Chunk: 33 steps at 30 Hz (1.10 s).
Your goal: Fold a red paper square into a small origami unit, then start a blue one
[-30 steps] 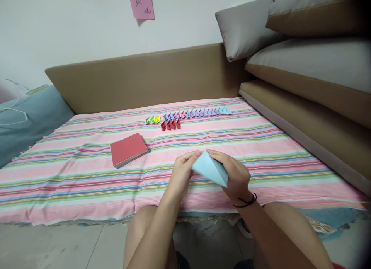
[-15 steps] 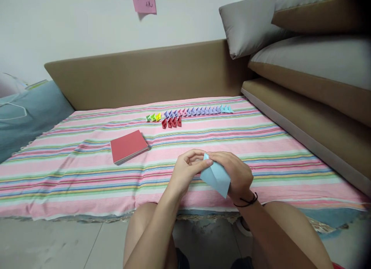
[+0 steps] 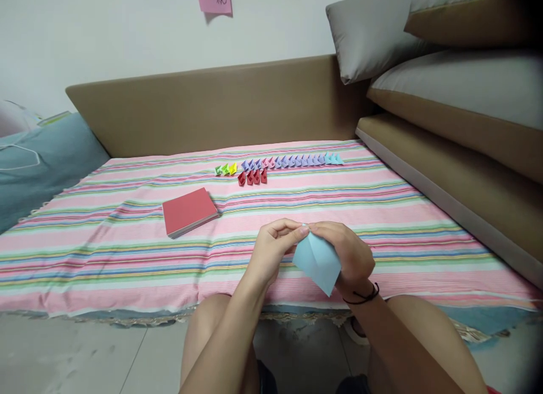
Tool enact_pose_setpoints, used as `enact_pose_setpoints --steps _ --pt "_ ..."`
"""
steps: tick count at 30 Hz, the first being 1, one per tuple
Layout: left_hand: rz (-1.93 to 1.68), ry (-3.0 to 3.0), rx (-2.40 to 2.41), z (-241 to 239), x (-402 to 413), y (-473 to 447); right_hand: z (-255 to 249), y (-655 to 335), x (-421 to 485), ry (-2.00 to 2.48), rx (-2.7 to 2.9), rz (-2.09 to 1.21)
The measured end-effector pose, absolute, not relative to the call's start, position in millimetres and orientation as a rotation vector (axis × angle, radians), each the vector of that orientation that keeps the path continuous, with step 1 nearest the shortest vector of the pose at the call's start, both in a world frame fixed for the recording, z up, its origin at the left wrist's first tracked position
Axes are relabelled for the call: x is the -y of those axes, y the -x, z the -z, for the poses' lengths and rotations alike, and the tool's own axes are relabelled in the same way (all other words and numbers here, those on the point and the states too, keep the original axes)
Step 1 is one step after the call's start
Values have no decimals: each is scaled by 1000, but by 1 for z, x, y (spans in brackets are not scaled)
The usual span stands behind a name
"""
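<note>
A light blue sheet of origami paper (image 3: 319,262), partly folded with a crease down its middle, hangs between my hands above the front of the bed cover. My left hand (image 3: 278,241) pinches its top corner between thumb and fingers. From the other side my right hand (image 3: 348,249) grips the same top end and the right edge, its fingertips close to the left thumb. Farther back stand folded paper pieces in a row: purple ones (image 3: 297,161), light blue ones (image 3: 334,158), pink and yellow-green ones. Several dark red folded pieces (image 3: 253,177) sit in front of them.
A stack of red paper (image 3: 190,211) lies left of my hands on the striped cover (image 3: 127,247). Large grey-brown cushions (image 3: 458,94) are piled at the right. A brown backrest (image 3: 220,108) runs along the wall, below a pink note (image 3: 215,0).
Both thumbs have come closer together at the paper's top corner, which is now more covered. The paper has spread a little wider and dips slightly lower. The view has shifted slightly.
</note>
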State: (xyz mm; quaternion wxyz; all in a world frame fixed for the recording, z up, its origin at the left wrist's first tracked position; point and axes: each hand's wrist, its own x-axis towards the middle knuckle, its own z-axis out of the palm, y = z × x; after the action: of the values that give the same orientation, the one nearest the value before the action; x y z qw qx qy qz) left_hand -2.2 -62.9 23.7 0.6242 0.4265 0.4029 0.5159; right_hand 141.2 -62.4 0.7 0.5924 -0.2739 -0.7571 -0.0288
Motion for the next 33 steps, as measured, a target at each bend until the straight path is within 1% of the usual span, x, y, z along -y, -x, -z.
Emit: enact_pose_setpoints --steps 5,9,11,14,16,18,21,28,33 --pt "-1217 -980 -937 -24 64 2 1 -143 61 610 1809 42" --pt "-1295 -926 -1004 -25 60 4 1 -140 58 720 1753 -146" --pt "-1339 -871 -1053 -24 57 7 1 -138 55 854 1640 -336" --pt "-1388 -848 -1107 -22 54 10 1 -136 49 968 1471 -786" --pt "-1352 -892 -1113 -21 53 12 1 -136 46 978 1355 -1051" --pt "-1280 -939 -1105 -20 52 14 2 -137 44 968 1269 -1190" --pt "-1247 -951 -1105 -17 50 16 1 -138 42 927 1225 -1295" --pt "-1312 -885 -1152 -12 46 18 -9 -144 43 866 1192 -1567" --pt "-1373 -879 -1192 -9 44 18 -11 -146 45 1005 1349 -1568"
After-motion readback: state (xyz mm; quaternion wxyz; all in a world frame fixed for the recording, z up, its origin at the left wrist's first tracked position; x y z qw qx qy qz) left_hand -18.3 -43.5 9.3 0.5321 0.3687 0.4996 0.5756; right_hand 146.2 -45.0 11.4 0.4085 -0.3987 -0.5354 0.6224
